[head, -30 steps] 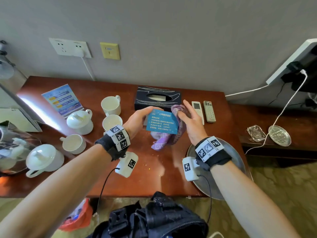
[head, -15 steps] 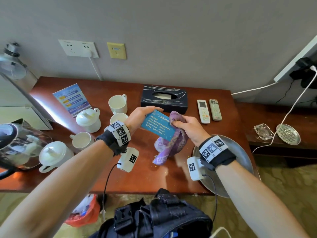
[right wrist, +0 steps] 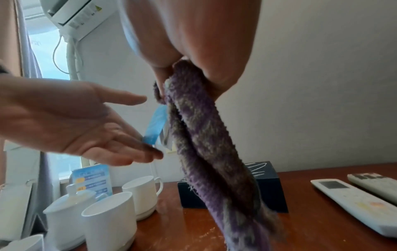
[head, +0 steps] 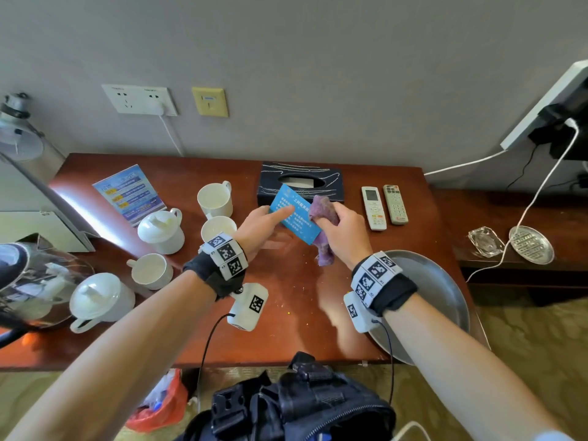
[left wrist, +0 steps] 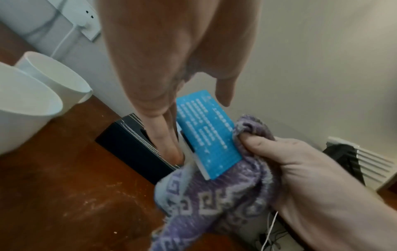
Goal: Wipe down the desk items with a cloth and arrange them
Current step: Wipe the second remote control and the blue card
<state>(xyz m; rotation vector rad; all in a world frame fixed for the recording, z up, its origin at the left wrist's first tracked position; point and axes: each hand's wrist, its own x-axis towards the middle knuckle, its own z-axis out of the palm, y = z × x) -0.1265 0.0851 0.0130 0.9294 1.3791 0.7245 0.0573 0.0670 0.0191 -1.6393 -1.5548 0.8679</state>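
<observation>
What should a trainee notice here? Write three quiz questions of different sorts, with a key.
1. Multiple choice: what does the right hand grip? A) a white mug B) the purple cloth C) a cup lid
2. True or false: the blue card lies flat on the desk.
3. Fill in: ___ remote controls lie to the right of the black tissue box.

Key: 1 B. 2 False: the card is up off the desk, resting against the straight fingers of the left hand, with the cloth pressed to its edge. 3 Two.
</observation>
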